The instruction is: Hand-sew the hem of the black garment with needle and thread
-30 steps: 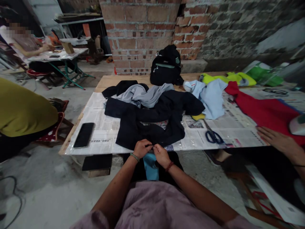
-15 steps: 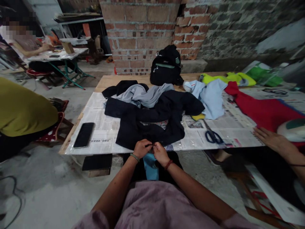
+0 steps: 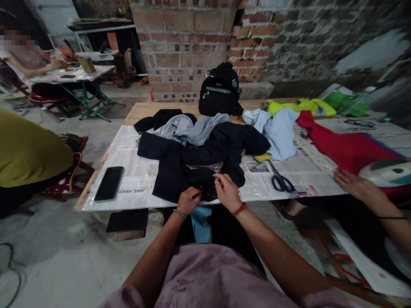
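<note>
A dark navy garment (image 3: pixel 170 177) lies bunched over the newspaper at the table's front edge. My left hand (image 3: pixel 188 201), with a green bead bracelet, pinches the garment's near edge. A thin bright sliver shows by its fingertips, too small to name. To the right, my right hand (image 3: pixel 228 193), wearing a red bead bracelet, is raised above the cloth. Its thumb and forefinger are pinched together, and anything between them is too fine to see. Grey cloth (image 3: pixel 189 128) lies behind the dark garment.
Dark-handled scissors (image 3: pixel 282 183) lie right of the garment, a phone (image 3: pixel 109 183) left. A black backpack (image 3: pixel 220 92) stands at the back. At right, another person's hand (image 3: pixel 356 185) rests near an iron (image 3: pixel 387 171) and red cloth (image 3: pixel 340 143). Someone in a yellow-green top (image 3: pixel 30 149) sits left.
My hands were together at the garment's edge; now the right hand has moved up and to the right, away from the left. The left hand stays at the edge. The view has shifted slightly.
</note>
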`<state>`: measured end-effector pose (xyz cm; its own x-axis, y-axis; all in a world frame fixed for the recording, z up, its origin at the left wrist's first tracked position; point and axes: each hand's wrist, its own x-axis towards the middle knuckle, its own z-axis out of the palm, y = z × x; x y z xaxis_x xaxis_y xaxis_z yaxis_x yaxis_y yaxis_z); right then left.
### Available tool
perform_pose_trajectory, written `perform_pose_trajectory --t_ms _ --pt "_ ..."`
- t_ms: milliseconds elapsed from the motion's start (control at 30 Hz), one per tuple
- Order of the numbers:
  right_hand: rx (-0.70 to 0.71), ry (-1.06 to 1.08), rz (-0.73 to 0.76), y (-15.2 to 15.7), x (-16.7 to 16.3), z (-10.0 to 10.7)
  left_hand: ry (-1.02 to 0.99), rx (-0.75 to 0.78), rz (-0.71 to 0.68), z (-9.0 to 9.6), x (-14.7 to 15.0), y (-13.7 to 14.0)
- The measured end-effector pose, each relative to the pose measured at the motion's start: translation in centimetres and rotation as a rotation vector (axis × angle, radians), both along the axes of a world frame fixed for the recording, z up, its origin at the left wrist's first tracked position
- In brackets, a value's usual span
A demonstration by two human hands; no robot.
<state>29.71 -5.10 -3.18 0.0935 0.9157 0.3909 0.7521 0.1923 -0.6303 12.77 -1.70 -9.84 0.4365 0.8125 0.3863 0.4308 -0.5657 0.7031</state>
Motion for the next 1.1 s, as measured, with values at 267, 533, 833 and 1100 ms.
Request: perform_pose_trajectory --t_ms 267,533,833,1100 --pt "-0.235 0.023 0.125 2.4 -1.8 -3.6 0.034 -0.017 0.038 -0.4 0.1 -0.1" --pt "-0.314 0.306 0.015 0.0 -1.1 -4.8 0.073 -0.028 0.035 -0.4 0.1 -0.2" --pt "-0.417 0.316 -0.002 1.2 -1.2 -5.3 0.092 0.001 0.031 -0.2 0.1 -0.3" --pt "-0.548 0.522 0.037 1.3 -1.1 -4.9 0.098 -0.007 0.029 -0.1 0.1 -0.4"
